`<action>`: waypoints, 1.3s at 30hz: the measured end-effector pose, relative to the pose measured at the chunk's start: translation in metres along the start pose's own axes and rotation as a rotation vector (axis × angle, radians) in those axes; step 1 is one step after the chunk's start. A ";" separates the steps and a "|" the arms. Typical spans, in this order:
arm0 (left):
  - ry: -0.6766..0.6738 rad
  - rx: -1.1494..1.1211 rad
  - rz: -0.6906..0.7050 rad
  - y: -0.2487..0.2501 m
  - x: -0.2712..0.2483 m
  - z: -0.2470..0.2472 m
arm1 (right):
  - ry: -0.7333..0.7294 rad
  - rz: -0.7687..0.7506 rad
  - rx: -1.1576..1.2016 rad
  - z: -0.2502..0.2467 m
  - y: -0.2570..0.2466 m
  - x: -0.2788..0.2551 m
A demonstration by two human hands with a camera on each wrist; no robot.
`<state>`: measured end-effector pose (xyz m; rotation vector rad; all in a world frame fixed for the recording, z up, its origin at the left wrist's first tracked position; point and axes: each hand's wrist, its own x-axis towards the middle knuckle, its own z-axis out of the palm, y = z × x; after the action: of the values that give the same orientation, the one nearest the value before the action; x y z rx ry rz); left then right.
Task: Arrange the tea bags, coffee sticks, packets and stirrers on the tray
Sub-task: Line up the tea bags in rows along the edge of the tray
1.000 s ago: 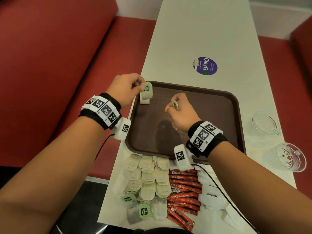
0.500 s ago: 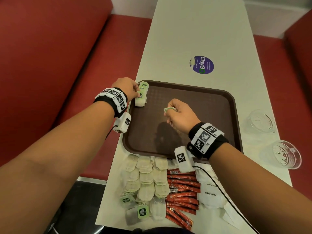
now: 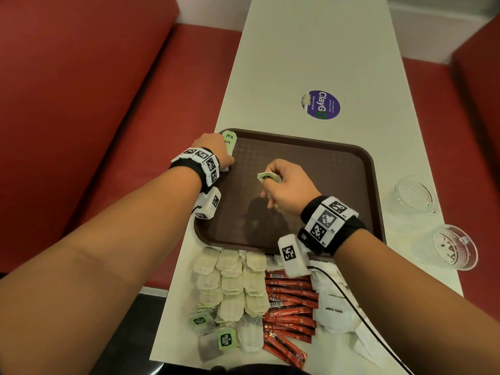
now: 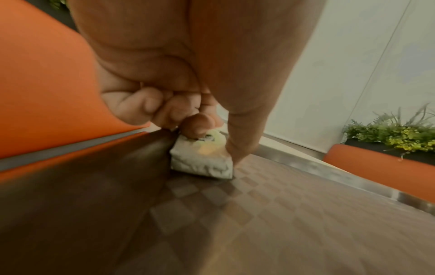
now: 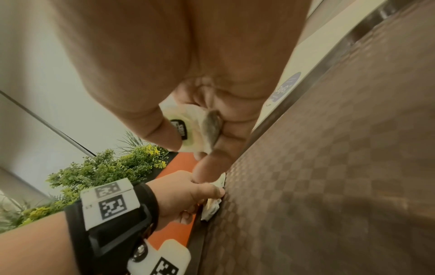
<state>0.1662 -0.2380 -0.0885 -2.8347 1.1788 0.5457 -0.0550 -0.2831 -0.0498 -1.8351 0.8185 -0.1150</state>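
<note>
A brown tray [image 3: 338, 185] lies on the white table. At its far left corner my left hand [image 3: 213, 147] pinches a green-tagged tea bag [image 3: 230, 140]. The left wrist view shows that tea bag [image 4: 202, 160] down on the tray floor against the left wall, with fingertips [image 4: 200, 126] on it. Over the tray's middle my right hand [image 3: 286, 185] holds another green-tagged tea bag [image 3: 266, 176], pinched between thumb and fingers [image 5: 188, 128]. Near me lie rows of tea bags [image 3: 232, 285], red coffee sticks [image 3: 289, 307] and white sugar packets [image 3: 332, 307].
Two glass cups [image 3: 415, 194] [image 3: 446, 246] stand right of the tray near the table edge. A purple sticker [image 3: 320, 104] is on the table beyond the tray. Red benches flank the table. Loose green-tagged tea bags [image 3: 226, 341] lie at the front edge.
My left hand has lowered its tea bag from above the tray's corner onto the tray floor. My right hand has drifted slightly toward me, still holding its tea bag.
</note>
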 end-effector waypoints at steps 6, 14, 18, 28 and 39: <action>0.121 -0.316 0.195 -0.003 -0.033 -0.024 | -0.002 0.000 0.106 0.003 -0.003 0.000; 0.074 -0.520 0.590 -0.001 -0.110 -0.042 | 0.055 -0.104 0.097 0.012 -0.012 -0.003; 0.151 -0.514 0.592 -0.011 -0.111 -0.035 | 0.039 -0.128 -0.052 0.015 -0.007 -0.003; 0.163 -0.420 0.385 -0.038 -0.072 -0.030 | -0.314 -0.081 -0.335 0.013 0.008 -0.028; 0.042 -0.167 0.139 -0.034 -0.029 -0.007 | -0.645 -0.180 -0.880 0.030 0.019 -0.060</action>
<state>0.1728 -0.1946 -0.0766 -2.9296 1.4091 0.6224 -0.0959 -0.2279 -0.0613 -2.5340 0.2280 0.8033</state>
